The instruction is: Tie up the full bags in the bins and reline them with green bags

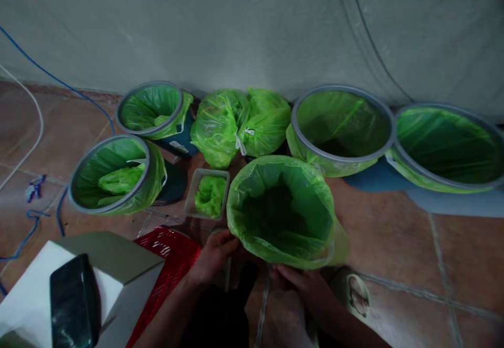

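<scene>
A bin lined with a thin green bin bag [252, 248] stands just in front of me, the bag's edge folded out over the rim. Its inside looks dark. At the near left of the rim, my left hand [214, 256] has its fingers closed on the bag's edge. My right hand [295, 280] grips the bag's overhang at the near side, with some fingertips hidden. Close beyond my left hand is a small clear plastic container [189, 209] with a crumpled green bag [210, 196] in it.
Lined bins with grey rims stand at left [74, 180], back left [122, 122], back right [342, 156] and far right [452, 185]. Tied green bags [220, 122] sit between them by the wall. A white box [142, 274] carrying a dark phone [74, 301], a red basket [169, 248] and blue cord [59, 211] lie left.
</scene>
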A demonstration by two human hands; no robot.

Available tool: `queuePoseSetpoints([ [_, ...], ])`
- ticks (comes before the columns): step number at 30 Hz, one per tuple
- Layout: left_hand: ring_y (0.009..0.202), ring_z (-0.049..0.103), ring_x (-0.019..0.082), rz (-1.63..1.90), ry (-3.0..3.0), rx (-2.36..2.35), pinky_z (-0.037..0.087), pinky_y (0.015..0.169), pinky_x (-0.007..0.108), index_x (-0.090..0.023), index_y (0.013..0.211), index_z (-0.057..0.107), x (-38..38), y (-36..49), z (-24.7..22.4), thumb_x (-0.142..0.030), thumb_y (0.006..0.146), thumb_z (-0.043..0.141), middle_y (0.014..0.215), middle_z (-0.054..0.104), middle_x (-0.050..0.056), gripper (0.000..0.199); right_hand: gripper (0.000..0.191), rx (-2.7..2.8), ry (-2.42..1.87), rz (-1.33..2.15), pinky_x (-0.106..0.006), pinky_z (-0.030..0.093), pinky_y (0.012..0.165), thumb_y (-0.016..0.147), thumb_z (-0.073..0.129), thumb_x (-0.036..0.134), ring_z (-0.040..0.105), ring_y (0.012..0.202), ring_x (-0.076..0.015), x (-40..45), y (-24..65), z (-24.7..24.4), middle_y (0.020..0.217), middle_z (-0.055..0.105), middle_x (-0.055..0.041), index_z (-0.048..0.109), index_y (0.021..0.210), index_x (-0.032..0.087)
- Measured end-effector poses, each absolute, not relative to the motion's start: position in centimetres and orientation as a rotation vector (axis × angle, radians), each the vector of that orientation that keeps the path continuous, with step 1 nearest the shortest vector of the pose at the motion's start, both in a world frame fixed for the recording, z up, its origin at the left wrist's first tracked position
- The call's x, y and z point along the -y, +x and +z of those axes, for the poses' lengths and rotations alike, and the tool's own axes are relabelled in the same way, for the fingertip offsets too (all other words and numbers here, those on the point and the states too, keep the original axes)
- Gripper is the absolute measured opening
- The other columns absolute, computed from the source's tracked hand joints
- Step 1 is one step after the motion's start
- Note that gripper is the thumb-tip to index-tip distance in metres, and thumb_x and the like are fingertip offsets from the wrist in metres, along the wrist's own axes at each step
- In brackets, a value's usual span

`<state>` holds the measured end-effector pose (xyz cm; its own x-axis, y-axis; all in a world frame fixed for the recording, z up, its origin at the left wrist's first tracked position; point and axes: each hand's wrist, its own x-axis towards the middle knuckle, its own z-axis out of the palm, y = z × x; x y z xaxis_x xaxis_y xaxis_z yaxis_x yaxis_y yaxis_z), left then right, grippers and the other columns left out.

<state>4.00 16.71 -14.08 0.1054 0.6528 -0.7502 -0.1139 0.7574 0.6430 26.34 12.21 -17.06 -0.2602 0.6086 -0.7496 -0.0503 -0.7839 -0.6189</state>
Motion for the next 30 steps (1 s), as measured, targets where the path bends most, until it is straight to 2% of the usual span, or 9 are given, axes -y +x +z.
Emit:
queuePoseSetpoints([
  [3, 0.082, 0.067, 0.021, 0.549, 0.577, -1.399, 0.053, 0.083, 0.034, -0.014, 0.094, 0.072, -17.4, 4.5, -13.8, -0.046, 0.068, 0.074, 0.086, 0.073, 0.006, 0.042, 0.042, 0.718, -1.554, 2.167, -0.031, 0.05, 0.065, 0.071, 0.074, 0.056, 0.062, 0.07, -0.0177, -12.1, 27.6, -18.0, 0.082, 0.071, -0.0064, 0.071, 0.087, 0.018],
  [6, 0.074, 0.065, 0.019, 0.405, 0.769, -1.521, 0.052, 0.071, 0.029, -0.014, 0.084, 0.07, -17.7, 4.2, -14.2, -0.051, 0.073, 0.065, 0.077, 0.071, 0.003, 0.039, 0.043, 0.805, -1.623, 2.164, -0.032, 0.052, 0.067, 0.07, 0.075, 0.055, 0.064, 0.073, -0.0195, -12.2, 30.2, -18.4, 0.086, 0.072, -0.0072, 0.072, 0.091, 0.018],
  [10, 0.058, 0.059, 0.016, 0.074, 1.089, -1.6, 0.045, 0.056, 0.024, -0.016, 0.071, 0.065, -17.0, 2.2, -14.0, -0.049, 0.081, 0.052, 0.065, 0.065, 0.002, 0.037, 0.038, 0.976, -1.791, 1.982, -0.034, 0.053, 0.072, 0.077, 0.067, 0.052, 0.067, 0.082, -0.0237, -12.3, 34.8, -18.5, 0.085, 0.073, -0.0077, 0.072, 0.091, 0.017],
  [13, 0.057, 0.059, 0.014, -0.11, 1.31, -1.604, 0.043, 0.054, 0.022, -0.018, 0.068, 0.063, -16.7, 1.1, -11.6, -0.042, 0.086, 0.048, 0.063, 0.063, 0.0, 0.033, 0.036, 0.98, -1.976, 1.717, -0.034, 0.053, 0.073, 0.084, 0.059, 0.048, 0.067, 0.08, -0.0226, -12.7, 37.7, -18.4, 0.084, 0.073, -0.0075, 0.071, 0.091, 0.015],
  [16, 0.062, 0.06, 0.013, -0.074, 1.488, -1.535, 0.045, 0.056, 0.02, -0.021, 0.079, 0.066, -17.7, 2.6, -8.0, -0.041, 0.089, 0.048, 0.071, 0.067, -0.001, 0.029, 0.034, 1.06, -2.092, 1.281, -0.034, 0.053, 0.077, 0.084, 0.061, 0.042, 0.067, 0.084, -0.0211, -13.7, 39.1, -17.5, 0.096, 0.073, -0.0082, 0.068, 0.106, 0.017],
  [19, 0.075, 0.065, 0.014, 0.087, 1.715, -1.404, 0.051, 0.068, 0.022, -0.023, 0.093, 0.067, -19.6, 6.6, -5.9, -0.035, 0.089, 0.055, 0.085, 0.07, -0.001, 0.018, 0.037, 1.221, -1.979, 0.977, -0.032, 0.055, 0.073, 0.084, 0.063, 0.033, 0.066, 0.077, -0.0161, -15.2, 39.2, -15.7, 0.113, 0.067, -0.0091, 0.064, 0.118, 0.02],
  [21, 0.084, 0.066, 0.015, 0.175, 1.902, -1.256, 0.053, 0.075, 0.025, -0.024, 0.1, 0.066, -20.7, 9.4, -6.0, -0.028, 0.087, 0.059, 0.095, 0.07, 0.001, 0.015, 0.036, 1.367, -1.815, 0.915, -0.032, 0.056, 0.076, 0.087, 0.059, 0.027, 0.066, 0.084, -0.0148, -16.2, 38.8, -14.4, 0.131, 0.057, -0.0085, 0.063, 0.122, 0.026],
  [25, 0.095, 0.066, 0.017, 0.025, 2.143, -1.021, 0.054, 0.081, 0.029, -0.026, 0.108, 0.063, -21.5, 12.7, -8.7, -0.017, 0.081, 0.065, 0.106, 0.068, 0.002, 0.029, 0.04, 1.628, -1.608, 0.893, -0.038, 0.054, 0.095, 0.091, 0.051, 0.018, 0.057, 0.119, -0.0214, -16.8, 38.2, -13.8, 0.149, 0.04, -0.0045, 0.062, 0.126, 0.034],
  [30, 0.084, 0.069, 0.017, -0.125, 2.225, -1.004, 0.055, 0.073, 0.029, -0.024, 0.106, 0.062, -20.4, 12.2, -11.7, -0.013, 0.083, 0.061, 0.095, 0.07, 0.001, 0.026, 0.041, 1.689, -1.502, 0.91, -0.036, 0.057, 0.088, 0.092, 0.048, 0.014, 0.063, 0.103, -0.0166, -16.6, 37.2, -15.7, 0.152, 0.035, -0.0053, 0.062, 0.126, 0.033],
])
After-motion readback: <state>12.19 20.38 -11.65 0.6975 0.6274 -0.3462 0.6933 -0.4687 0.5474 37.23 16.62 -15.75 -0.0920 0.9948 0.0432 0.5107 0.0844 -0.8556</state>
